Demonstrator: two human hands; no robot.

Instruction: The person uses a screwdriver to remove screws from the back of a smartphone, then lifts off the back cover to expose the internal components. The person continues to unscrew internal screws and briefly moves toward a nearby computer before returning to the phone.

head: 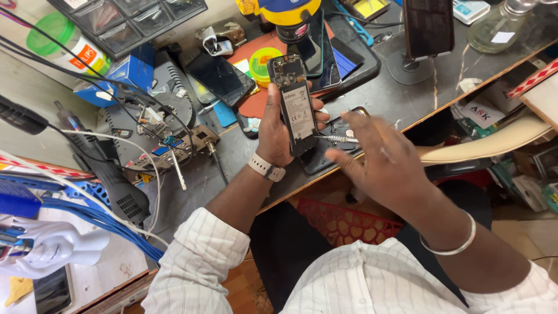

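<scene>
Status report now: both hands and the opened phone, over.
Left hand gripping opened phone upright, back cover off. Right hand blurred, holding thin metal tool, tip at phone's edge. Nothing between; bench cluttered behind.

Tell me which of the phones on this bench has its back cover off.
The phone held upright in the left hand: its battery and circuit board are exposed. The other phones lie flat on the bench or stand on a holder, showing dark glass.
</scene>
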